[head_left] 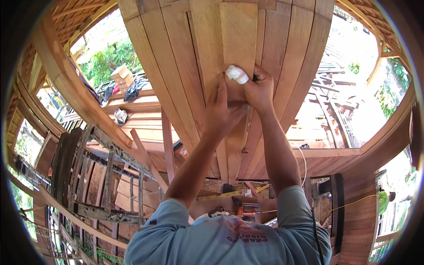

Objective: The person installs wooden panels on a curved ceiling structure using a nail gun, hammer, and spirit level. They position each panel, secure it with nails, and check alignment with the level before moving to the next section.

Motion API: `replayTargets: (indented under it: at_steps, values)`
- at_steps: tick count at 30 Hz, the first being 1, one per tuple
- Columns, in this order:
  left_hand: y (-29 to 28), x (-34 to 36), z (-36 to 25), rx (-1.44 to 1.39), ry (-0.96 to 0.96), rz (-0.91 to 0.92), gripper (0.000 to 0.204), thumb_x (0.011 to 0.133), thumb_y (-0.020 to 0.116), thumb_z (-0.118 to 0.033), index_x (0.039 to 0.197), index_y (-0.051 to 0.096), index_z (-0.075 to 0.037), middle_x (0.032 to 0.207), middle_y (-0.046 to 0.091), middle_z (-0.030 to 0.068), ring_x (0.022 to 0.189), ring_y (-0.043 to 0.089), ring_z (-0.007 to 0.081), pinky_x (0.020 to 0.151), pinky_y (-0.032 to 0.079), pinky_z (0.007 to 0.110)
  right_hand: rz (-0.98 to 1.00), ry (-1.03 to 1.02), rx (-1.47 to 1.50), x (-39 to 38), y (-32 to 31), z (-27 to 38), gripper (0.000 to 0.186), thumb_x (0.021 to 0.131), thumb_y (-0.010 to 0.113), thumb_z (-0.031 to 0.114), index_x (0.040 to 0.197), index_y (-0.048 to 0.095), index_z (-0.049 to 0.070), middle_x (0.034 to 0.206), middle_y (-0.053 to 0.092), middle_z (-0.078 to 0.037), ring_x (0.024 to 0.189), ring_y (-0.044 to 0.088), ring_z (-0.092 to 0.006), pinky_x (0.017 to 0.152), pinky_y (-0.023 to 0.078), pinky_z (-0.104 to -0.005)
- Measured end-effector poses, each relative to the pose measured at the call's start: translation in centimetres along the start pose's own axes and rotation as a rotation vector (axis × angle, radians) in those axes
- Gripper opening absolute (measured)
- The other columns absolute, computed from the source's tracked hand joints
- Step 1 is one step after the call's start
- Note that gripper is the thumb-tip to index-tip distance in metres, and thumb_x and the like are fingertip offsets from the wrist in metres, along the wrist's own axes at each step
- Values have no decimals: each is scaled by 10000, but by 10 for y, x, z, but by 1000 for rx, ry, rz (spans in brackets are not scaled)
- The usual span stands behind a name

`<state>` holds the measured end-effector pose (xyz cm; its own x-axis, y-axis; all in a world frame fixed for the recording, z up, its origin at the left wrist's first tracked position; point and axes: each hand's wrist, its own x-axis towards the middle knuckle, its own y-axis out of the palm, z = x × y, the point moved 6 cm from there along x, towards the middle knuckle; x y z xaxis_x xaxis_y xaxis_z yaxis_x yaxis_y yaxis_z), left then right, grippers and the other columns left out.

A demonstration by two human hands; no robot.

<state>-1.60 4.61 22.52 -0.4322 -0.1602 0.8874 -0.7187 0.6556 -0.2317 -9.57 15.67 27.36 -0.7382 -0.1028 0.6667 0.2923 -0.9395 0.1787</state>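
Note:
In front of me a wooden plank (238, 39) runs away from my chest, lying above a row of long, narrow boards (176, 53). My left hand (225, 110) grips its near end from the left, thumb along the edge and fingers partly hidden underneath. From the right, my right hand (259, 90) holds the same end, its fingers curled at the edge. A white wrapping (237, 74) covers my right thumb, which presses on the plank's upper face. Both hands are closed and close together.
An old wooden ladder-like frame (109, 181) stands at the lower left. Below lie tools, including an orange power tool (245, 211), and a pale cable (304, 163) hangs beside my right arm. A person in green (385, 202) is at the far right.

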Motion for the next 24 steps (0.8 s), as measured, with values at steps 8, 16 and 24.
replayTargets:
  at_steps: [8, 16, 24]
  values:
    - [-117, -26, 98, -215, -403, 16, 426, 887, 814, -181, 1245, 685, 12, 1104, 735, 117, 929, 687, 151, 803, 555, 283, -205, -117, -355, 21, -35, -34, 180, 931, 765, 120, 1055, 720, -3, 873, 653, 27, 743, 550, -57, 639, 496, -287]
    - [-219, -167, 286, 100, -901, -96, 395, 909, 779, -282, 1141, 737, 35, 1024, 783, 156, 920, 744, 201, 822, 563, 313, -310, -332, -261, 18, -5, -16, 46, 935, 704, 59, 898, 706, 31, 882, 694, 9, 786, 579, -48, 666, 457, -233]
    - [-154, -327, 402, 241, -1130, 282, 405, 862, 756, -365, 1082, 767, -25, 1041, 770, 187, 996, 751, 306, 861, 579, 408, -485, -218, -537, 9, -11, -6, 166, 942, 748, 141, 1081, 750, 51, 948, 721, -1, 675, 551, -61, 573, 433, -234]
